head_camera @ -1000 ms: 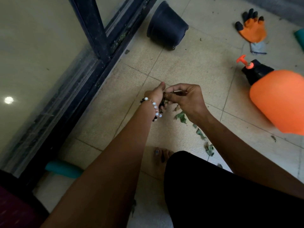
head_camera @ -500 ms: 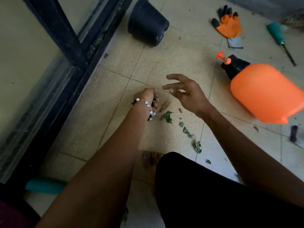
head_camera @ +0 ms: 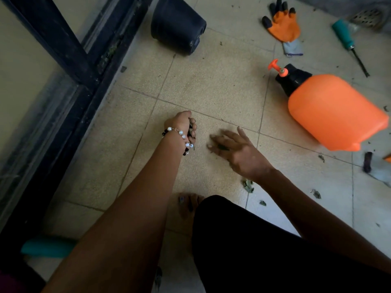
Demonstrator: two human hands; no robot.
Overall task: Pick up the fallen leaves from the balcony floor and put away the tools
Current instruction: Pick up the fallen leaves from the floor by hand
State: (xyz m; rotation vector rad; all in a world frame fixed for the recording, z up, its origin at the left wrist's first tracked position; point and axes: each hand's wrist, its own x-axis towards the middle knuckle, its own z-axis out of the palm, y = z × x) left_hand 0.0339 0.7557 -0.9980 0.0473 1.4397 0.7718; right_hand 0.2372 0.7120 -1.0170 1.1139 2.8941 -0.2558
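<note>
Head view: the left hand (head_camera: 182, 125), a beaded bracelet (head_camera: 181, 136) at its wrist, is curled into a fist low over the tiled balcony floor (head_camera: 211, 85), its grip pressed round a bunch of dark gathered leaves (head_camera: 191, 132) that poke out by the fingers. Just right of it the right hand (head_camera: 239, 151) is blurred, fingers spread over the floor, a dark leaf (head_camera: 222, 147) at the fingertips; whether they pinch it cannot be told. More fallen leaves (head_camera: 248, 185) lie on the tiles beside the right wrist and further right.

The orange spray bottle (head_camera: 330, 111) lies on its side at the right. Beyond it lie an orange gardening glove (head_camera: 284, 27) and a teal-handled tool (head_camera: 347, 38), well apart from the hands. A black plant pot (head_camera: 177, 24) lies tipped near the dark door frame (head_camera: 63, 66). A bare foot (head_camera: 188, 206) shows below the hands.
</note>
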